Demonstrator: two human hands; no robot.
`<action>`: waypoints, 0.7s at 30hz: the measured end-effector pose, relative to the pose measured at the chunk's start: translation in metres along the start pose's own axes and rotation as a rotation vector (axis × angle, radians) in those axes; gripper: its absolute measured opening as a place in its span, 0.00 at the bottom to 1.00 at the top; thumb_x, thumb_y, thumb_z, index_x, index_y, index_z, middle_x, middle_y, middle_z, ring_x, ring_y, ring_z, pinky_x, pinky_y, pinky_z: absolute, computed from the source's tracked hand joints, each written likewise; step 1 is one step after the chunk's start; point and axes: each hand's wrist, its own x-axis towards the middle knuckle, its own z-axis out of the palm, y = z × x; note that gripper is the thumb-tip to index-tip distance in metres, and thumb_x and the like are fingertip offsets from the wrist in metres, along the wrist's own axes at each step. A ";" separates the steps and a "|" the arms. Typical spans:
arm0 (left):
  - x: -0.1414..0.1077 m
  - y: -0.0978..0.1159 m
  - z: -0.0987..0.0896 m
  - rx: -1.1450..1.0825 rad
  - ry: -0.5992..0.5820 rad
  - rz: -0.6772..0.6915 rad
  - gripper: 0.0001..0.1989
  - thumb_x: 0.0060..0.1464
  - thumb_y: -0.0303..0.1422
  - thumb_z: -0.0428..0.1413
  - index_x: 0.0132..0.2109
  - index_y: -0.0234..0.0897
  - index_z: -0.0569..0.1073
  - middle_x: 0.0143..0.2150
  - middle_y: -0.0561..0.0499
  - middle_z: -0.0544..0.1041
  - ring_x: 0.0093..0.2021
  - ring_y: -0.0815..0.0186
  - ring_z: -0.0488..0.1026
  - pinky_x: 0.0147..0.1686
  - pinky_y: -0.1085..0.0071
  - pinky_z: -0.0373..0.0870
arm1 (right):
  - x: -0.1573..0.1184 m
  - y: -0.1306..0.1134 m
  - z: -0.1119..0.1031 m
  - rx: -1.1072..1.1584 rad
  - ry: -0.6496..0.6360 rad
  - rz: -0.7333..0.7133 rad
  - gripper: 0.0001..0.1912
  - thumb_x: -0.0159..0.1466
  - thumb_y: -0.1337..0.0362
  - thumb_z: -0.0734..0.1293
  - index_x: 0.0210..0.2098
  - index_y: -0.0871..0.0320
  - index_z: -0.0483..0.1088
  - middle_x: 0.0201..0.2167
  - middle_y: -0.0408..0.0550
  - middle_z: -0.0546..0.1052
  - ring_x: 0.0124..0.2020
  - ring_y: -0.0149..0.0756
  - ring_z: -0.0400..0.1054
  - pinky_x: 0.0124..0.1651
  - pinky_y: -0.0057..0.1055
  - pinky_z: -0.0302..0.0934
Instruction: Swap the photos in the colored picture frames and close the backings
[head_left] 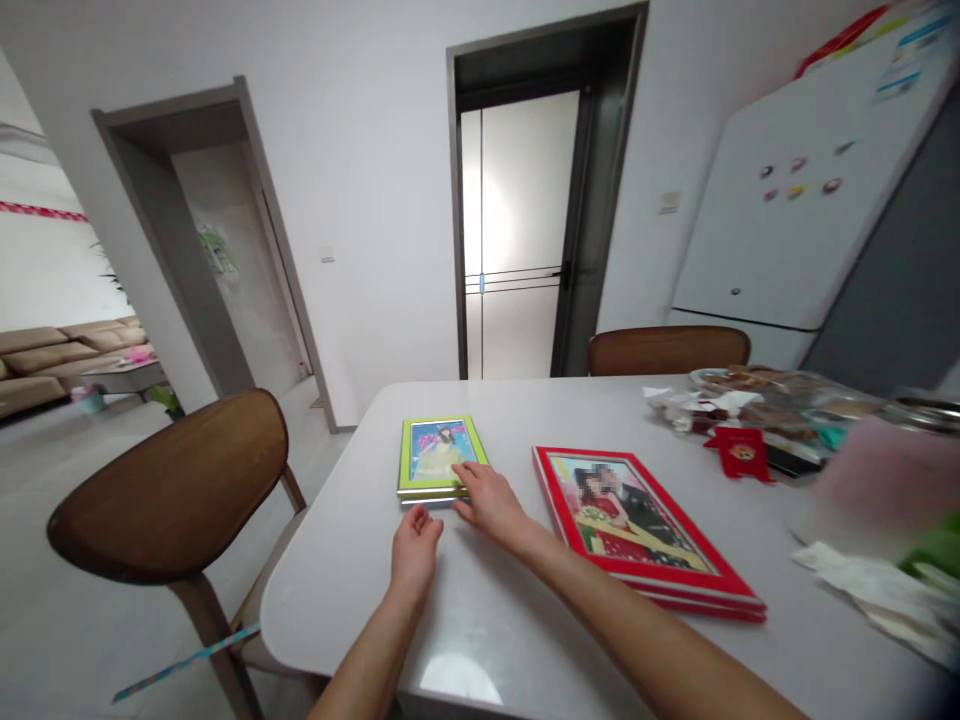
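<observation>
A small picture frame (406, 462) with a yellow-green border lies flat near the table's far left corner, and its picture shows a figure in a pale yellow dress. A second silvery edge shows beneath it, so it seems to lie on another frame. My right hand (491, 500) is around its near right corner, fingers over the top and thumb at the front edge. Just short of the front edge is my left hand (415, 548), its fingers loosely curled, thumb apart, nothing visible in it. To the right lies a stack of larger red picture frames (675, 582), the top one holding a couple's photo.
The white table (330, 600) has a rounded left end. Brown chairs stand at its left (180, 490) and far side (667, 350). On the right are plastic bags (795, 395), a red packet (742, 453), a pinkish translucent object (862, 490) and crumpled tissue (877, 595).
</observation>
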 end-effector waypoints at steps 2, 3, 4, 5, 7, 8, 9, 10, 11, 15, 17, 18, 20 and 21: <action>-0.004 -0.001 -0.006 -0.041 0.013 -0.039 0.14 0.54 0.34 0.49 0.47 0.35 0.63 0.46 0.48 0.67 0.41 0.63 0.68 0.39 0.61 0.67 | 0.012 -0.008 0.013 -0.033 -0.023 -0.025 0.19 0.50 0.68 0.64 0.42 0.59 0.65 0.45 0.54 0.68 0.47 0.42 0.58 0.47 0.37 0.51; -0.006 0.000 -0.008 -0.066 0.017 -0.056 0.14 0.54 0.34 0.49 0.47 0.35 0.63 0.47 0.47 0.67 0.41 0.63 0.68 0.39 0.61 0.67 | 0.013 -0.010 0.015 -0.046 -0.033 -0.035 0.15 0.50 0.69 0.63 0.39 0.60 0.66 0.43 0.55 0.68 0.46 0.43 0.58 0.46 0.38 0.51; -0.008 0.001 -0.009 -0.093 0.019 -0.070 0.14 0.54 0.35 0.49 0.47 0.35 0.63 0.46 0.48 0.67 0.41 0.64 0.68 0.38 0.61 0.67 | 0.013 -0.011 0.016 -0.056 -0.042 -0.046 0.12 0.51 0.71 0.62 0.37 0.61 0.66 0.41 0.55 0.69 0.45 0.43 0.59 0.45 0.39 0.51; -0.010 0.002 -0.011 -0.121 0.018 -0.080 0.14 0.54 0.34 0.49 0.47 0.35 0.63 0.46 0.48 0.67 0.41 0.64 0.68 0.38 0.61 0.67 | 0.009 -0.012 0.015 -0.062 -0.050 -0.061 0.10 0.51 0.71 0.62 0.35 0.61 0.66 0.39 0.55 0.70 0.44 0.43 0.60 0.44 0.39 0.51; -0.015 0.005 -0.011 -0.182 0.012 -0.082 0.12 0.54 0.33 0.50 0.45 0.33 0.65 0.42 0.48 0.70 0.38 0.65 0.69 0.37 0.64 0.68 | -0.004 -0.016 0.009 -0.060 -0.063 -0.104 0.09 0.52 0.71 0.61 0.34 0.61 0.66 0.39 0.54 0.70 0.44 0.42 0.60 0.45 0.39 0.51; -0.019 0.007 -0.011 -0.213 0.010 -0.069 0.10 0.54 0.32 0.50 0.43 0.33 0.66 0.40 0.47 0.71 0.38 0.65 0.70 0.37 0.65 0.68 | -0.013 -0.019 0.006 -0.054 -0.069 -0.128 0.10 0.52 0.70 0.62 0.35 0.60 0.65 0.41 0.53 0.69 0.45 0.41 0.59 0.46 0.38 0.51; -0.024 0.009 -0.011 -0.244 0.010 -0.044 0.09 0.53 0.30 0.49 0.42 0.33 0.67 0.38 0.47 0.72 0.37 0.66 0.71 0.38 0.67 0.68 | -0.023 -0.022 0.002 -0.052 -0.074 -0.151 0.10 0.51 0.69 0.62 0.35 0.59 0.65 0.43 0.52 0.68 0.46 0.41 0.58 0.47 0.38 0.50; -0.029 0.012 -0.010 -0.272 0.011 -0.011 0.09 0.53 0.29 0.49 0.41 0.33 0.68 0.38 0.47 0.73 0.38 0.66 0.71 0.38 0.69 0.68 | -0.033 -0.026 -0.003 -0.042 -0.077 -0.167 0.11 0.51 0.68 0.63 0.36 0.59 0.65 0.45 0.51 0.67 0.48 0.40 0.57 0.49 0.38 0.49; -0.036 0.014 -0.009 -0.295 0.013 0.027 0.09 0.53 0.29 0.48 0.42 0.34 0.68 0.38 0.48 0.74 0.39 0.65 0.71 0.39 0.70 0.67 | -0.042 -0.029 -0.007 -0.012 -0.081 -0.173 0.11 0.51 0.67 0.63 0.36 0.58 0.65 0.47 0.51 0.66 0.49 0.41 0.56 0.50 0.38 0.49; -0.071 0.027 -0.006 -0.308 0.031 0.154 0.14 0.50 0.29 0.50 0.45 0.37 0.66 0.42 0.50 0.73 0.43 0.64 0.70 0.43 0.71 0.66 | -0.063 -0.042 -0.025 0.399 -0.079 -0.031 0.20 0.50 0.60 0.64 0.42 0.59 0.63 0.53 0.56 0.60 0.55 0.42 0.51 0.54 0.40 0.47; -0.090 0.036 -0.006 -0.207 0.016 0.229 0.17 0.47 0.30 0.53 0.47 0.36 0.66 0.43 0.49 0.73 0.43 0.62 0.70 0.45 0.70 0.64 | -0.066 -0.047 -0.036 0.707 -0.057 0.121 0.27 0.53 0.55 0.61 0.50 0.58 0.57 0.54 0.55 0.58 0.55 0.40 0.51 0.54 0.41 0.47; -0.100 0.040 -0.007 -0.120 -0.011 0.281 0.19 0.46 0.31 0.54 0.48 0.35 0.65 0.44 0.49 0.73 0.44 0.62 0.70 0.45 0.69 0.64 | -0.068 -0.049 -0.043 0.854 -0.039 0.206 0.29 0.55 0.52 0.58 0.53 0.56 0.53 0.55 0.54 0.58 0.55 0.40 0.52 0.53 0.41 0.49; -0.117 0.046 -0.009 0.112 -0.096 0.415 0.22 0.47 0.31 0.53 0.51 0.35 0.63 0.47 0.47 0.71 0.45 0.61 0.69 0.46 0.68 0.64 | -0.073 -0.054 -0.057 1.129 -0.006 0.343 0.31 0.56 0.49 0.55 0.56 0.53 0.46 0.55 0.52 0.59 0.54 0.39 0.54 0.49 0.40 0.55; -0.124 0.046 -0.010 0.236 -0.151 0.501 0.22 0.46 0.30 0.53 0.51 0.36 0.63 0.49 0.47 0.70 0.47 0.60 0.68 0.47 0.68 0.64 | -0.076 -0.055 -0.064 1.252 0.003 0.390 0.32 0.56 0.48 0.54 0.57 0.52 0.44 0.54 0.52 0.60 0.53 0.39 0.56 0.46 0.39 0.57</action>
